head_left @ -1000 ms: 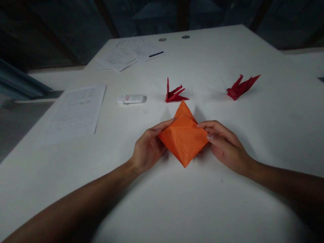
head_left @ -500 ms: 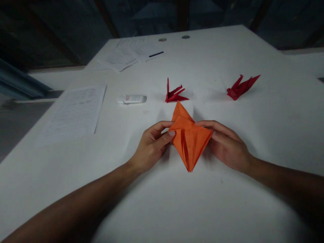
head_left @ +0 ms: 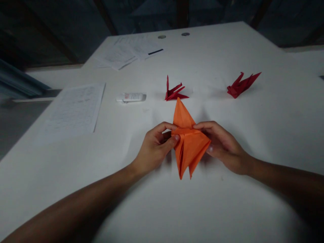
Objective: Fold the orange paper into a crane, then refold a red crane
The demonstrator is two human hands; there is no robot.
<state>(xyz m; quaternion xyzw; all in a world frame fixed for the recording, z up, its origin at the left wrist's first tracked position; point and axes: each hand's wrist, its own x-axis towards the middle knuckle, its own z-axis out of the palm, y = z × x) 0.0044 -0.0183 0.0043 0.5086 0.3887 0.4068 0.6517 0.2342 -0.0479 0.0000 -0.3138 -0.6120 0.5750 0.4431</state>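
Note:
Between my hands is a partly folded sheet of orange origami paper, with one pointed flap upright at the far side and two points hanging toward me. My left hand pinches its left edge, thumb on the front face and fingers behind. On the other side, my right hand holds the right corner, index finger at the top fold and thumb partly hidden by the paper. Just beyond the orange paper stands a red paper crane. Another red paper crane sits farther right.
A white correction-fluid-like bottle lies left of the nearer crane. Printed sheets rest on the white table at the left, with more papers and a dark strip behind. Two round discs lie near the far edge.
The far flap of the orange paper has risen taller and the fold in front has flattened. Its two lower points have spread apart. Both hands keep hold of it.

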